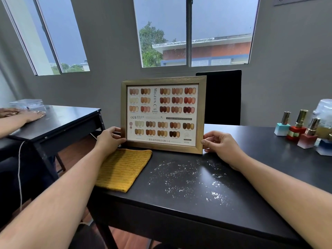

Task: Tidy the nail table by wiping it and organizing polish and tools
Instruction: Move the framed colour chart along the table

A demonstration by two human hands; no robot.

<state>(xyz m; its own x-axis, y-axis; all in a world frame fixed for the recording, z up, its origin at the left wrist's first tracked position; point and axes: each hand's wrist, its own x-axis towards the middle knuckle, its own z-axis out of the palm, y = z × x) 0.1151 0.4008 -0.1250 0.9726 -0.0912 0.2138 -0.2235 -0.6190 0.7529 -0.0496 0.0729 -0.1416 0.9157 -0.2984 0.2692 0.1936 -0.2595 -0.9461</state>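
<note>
Right, both hands grip the framed colour chart [162, 114] by its lower corners, L hand [109, 139] on the left edge & R hand [220, 143] on the right, holding it upright mid-table [260, 151] just behind the yellow cloth [124, 169] (white flakes [188, 177] strewn beside that), w/ polish bottles [298, 128] well off to the right.

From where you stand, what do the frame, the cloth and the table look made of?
Frame: seemingly wood with a brushed gold finish; grain lines show. Cloth: mustard knit fabric, ribbed rows visible. Table: smooth matte black, probably painted wood or laminate; cannot tell which.
</note>
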